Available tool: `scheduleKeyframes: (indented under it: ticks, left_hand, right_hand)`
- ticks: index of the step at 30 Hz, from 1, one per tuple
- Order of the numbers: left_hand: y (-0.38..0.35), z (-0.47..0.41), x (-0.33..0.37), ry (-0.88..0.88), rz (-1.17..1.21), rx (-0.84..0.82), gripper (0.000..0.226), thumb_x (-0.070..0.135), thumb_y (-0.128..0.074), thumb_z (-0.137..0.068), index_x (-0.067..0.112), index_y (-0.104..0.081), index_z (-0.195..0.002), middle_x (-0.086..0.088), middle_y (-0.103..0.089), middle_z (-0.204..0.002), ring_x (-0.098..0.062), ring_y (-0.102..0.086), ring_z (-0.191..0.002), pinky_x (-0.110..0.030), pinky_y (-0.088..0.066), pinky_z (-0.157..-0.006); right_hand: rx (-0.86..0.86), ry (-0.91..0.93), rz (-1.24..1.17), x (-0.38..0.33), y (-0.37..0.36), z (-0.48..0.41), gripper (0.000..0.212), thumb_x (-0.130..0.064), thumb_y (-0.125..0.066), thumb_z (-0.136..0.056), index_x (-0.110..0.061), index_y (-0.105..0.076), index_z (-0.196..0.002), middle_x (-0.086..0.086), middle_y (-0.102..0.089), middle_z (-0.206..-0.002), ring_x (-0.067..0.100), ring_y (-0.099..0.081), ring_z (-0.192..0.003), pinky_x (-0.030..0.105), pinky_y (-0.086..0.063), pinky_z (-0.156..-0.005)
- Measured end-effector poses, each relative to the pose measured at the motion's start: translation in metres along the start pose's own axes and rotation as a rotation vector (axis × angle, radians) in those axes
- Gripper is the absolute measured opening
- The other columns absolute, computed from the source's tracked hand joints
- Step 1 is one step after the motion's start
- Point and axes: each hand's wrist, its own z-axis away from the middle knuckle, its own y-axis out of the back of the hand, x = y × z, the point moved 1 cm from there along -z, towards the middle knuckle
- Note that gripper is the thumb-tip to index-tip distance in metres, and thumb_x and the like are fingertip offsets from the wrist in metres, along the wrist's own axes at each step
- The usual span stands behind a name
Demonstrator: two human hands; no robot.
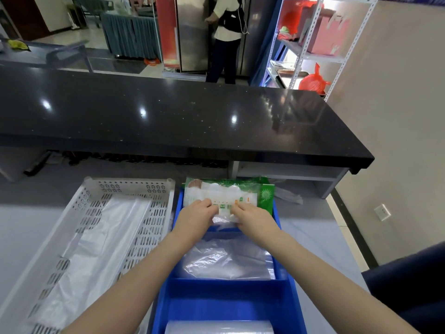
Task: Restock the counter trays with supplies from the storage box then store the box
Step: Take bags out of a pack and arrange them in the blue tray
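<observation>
Crosswise, green packet (228, 192), far blue compartment (179, 203), left hand (195, 216), right hand (255, 219) pinching

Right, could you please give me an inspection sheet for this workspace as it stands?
Surface: grey work surface under both trays.
Job's things: green-and-white printed packets in the far compartment of the blue plastic divided tray; clear plastic bags in its middle compartment; white perforated plastic tray on its left, holding clear plastic.
Clutter: crumpled clear plastic scrap behind the blue tray.
Hands: left hand and right hand both pinch the packets.
Cables: nothing seen.
Surroundings: glossy black counter top, white metal shelving, person standing beyond.
</observation>
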Motion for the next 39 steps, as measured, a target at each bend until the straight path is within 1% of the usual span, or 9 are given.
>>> scheduleKeyframes:
  ticks: [5,10,13,16,20,23,26,29,39]
  left_hand:
    - [0.002,-0.009,-0.005,0.006,0.200,-0.055,0.022,0.021,-0.061,-0.087,0.018,-0.051,-0.106,-0.002,-0.065,-0.095,-0.023,-0.058,-0.081,-0.034,-0.044,-0.066]
    - [0.002,-0.006,-0.008,-0.119,0.135,-0.001,0.019,0.029,-0.059,-0.089,0.017,-0.049,-0.100,-0.001,-0.062,-0.089,-0.021,-0.055,-0.079,-0.028,-0.035,-0.065]
    - [-0.003,0.005,-0.015,-0.226,0.052,0.101,0.016,0.031,-0.058,-0.092,0.015,-0.062,-0.094,0.001,-0.062,-0.097,-0.017,-0.054,-0.086,-0.029,-0.043,-0.073]
    - [-0.006,0.013,-0.020,-0.136,0.123,0.113,0.014,0.027,-0.057,-0.092,0.014,-0.063,-0.095,0.001,-0.056,-0.111,-0.015,-0.055,-0.084,-0.031,-0.052,-0.067]
    - [-0.008,0.014,-0.019,0.030,0.236,0.085,0.021,0.023,-0.050,-0.095,0.021,-0.054,-0.116,0.005,-0.064,-0.108,-0.018,-0.062,-0.081,-0.032,-0.052,-0.067]
    - [-0.008,0.009,-0.015,0.055,0.157,0.056,0.002,0.024,-0.049,-0.095,0.023,-0.048,-0.096,0.005,-0.062,-0.083,-0.017,-0.053,-0.068,-0.029,-0.042,-0.056]
    - [-0.006,0.005,-0.014,0.041,0.107,0.012,0.010,0.028,-0.052,-0.093,0.020,-0.055,-0.087,0.003,-0.066,-0.086,-0.017,-0.055,-0.076,-0.031,-0.048,-0.066]
    - [-0.011,0.008,-0.017,-0.094,0.008,0.056,0.022,0.032,-0.051,-0.094,0.018,-0.068,-0.091,0.003,-0.064,-0.096,-0.016,-0.050,-0.088,-0.030,-0.045,-0.077]
    - [-0.008,0.017,-0.035,0.041,0.115,-0.213,0.028,0.033,-0.043,-0.098,0.030,-0.056,-0.122,0.003,-0.067,-0.114,-0.015,-0.062,-0.096,-0.030,-0.054,-0.081]
  right_hand:
    - [0.169,0.103,-0.071,0.003,0.005,0.014,0.043,-0.044,-0.053,-0.088,-0.035,-0.038,-0.128,-0.001,-0.043,-0.128,0.023,-0.060,-0.074,0.030,-0.041,-0.050]
    - [0.182,0.075,0.042,0.005,0.000,0.007,0.009,-0.021,-0.057,-0.091,-0.018,-0.054,-0.099,0.004,-0.056,-0.091,0.028,-0.056,-0.078,0.034,-0.036,-0.050]
    - [0.249,0.102,0.144,0.001,0.004,0.001,0.019,-0.013,-0.083,-0.065,-0.016,-0.065,-0.071,0.001,-0.058,-0.061,0.024,-0.055,-0.056,0.028,-0.036,-0.047]
    - [0.294,0.114,0.208,-0.001,0.001,-0.004,0.019,-0.018,-0.085,-0.062,-0.020,-0.066,-0.063,-0.004,-0.059,-0.061,0.021,-0.054,-0.062,0.027,-0.038,-0.054]
    - [0.275,0.128,0.161,0.004,-0.004,-0.001,0.016,-0.009,-0.081,-0.062,-0.013,-0.066,-0.063,0.003,-0.060,-0.077,0.024,-0.056,-0.070,0.031,-0.041,-0.056]
    - [0.198,0.123,0.029,0.008,-0.011,0.004,0.010,-0.004,-0.078,-0.071,-0.009,-0.070,-0.072,0.005,-0.065,-0.075,0.024,-0.059,-0.070,0.033,-0.051,-0.054]
    - [0.097,0.084,-0.114,0.018,-0.017,0.014,0.023,-0.027,-0.054,-0.095,-0.012,-0.069,-0.103,0.003,-0.064,-0.102,0.021,-0.055,-0.096,0.036,-0.051,-0.081]
    - [0.078,0.088,-0.130,0.025,-0.016,0.024,0.037,-0.047,-0.054,-0.091,-0.023,-0.064,-0.117,-0.004,-0.054,-0.114,0.014,-0.047,-0.106,0.030,-0.044,-0.093]
    - [-0.011,-0.119,-0.398,0.033,-0.008,0.024,0.012,-0.027,-0.052,-0.096,-0.024,-0.051,-0.107,-0.003,-0.064,-0.089,0.019,-0.059,-0.078,0.032,-0.050,-0.069]
